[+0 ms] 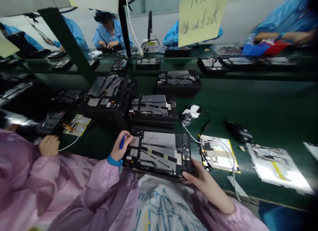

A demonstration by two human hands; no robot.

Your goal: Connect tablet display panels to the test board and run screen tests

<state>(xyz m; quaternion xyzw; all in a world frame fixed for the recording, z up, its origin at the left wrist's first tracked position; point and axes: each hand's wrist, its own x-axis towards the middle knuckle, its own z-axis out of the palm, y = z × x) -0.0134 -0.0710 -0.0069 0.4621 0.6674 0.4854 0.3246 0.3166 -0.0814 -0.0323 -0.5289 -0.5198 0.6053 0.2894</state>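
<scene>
An opened tablet (159, 150), its silver battery, ribbon cables and black frame exposed, lies at the table's near edge in front of me. My left hand (120, 145) is closed at its upper left corner, with a short blue pen-like tool (122, 141) between the fingers; its exact kind is not clear. A blue band (114, 161) circles that wrist. At the lower right corner, my right hand (197, 174) grips the tablet's edge, thumb on top and fingers partly hidden beneath.
Stacks of similar opened tablets (152, 107) stand just behind. To the right lie a white cable (223, 143), a panel with yellow edging (218, 151), a black mouse (239, 131) and a lit panel (279, 166). A co-worker's hand (49, 145) rests at left. A yellow note (202, 19) hangs above.
</scene>
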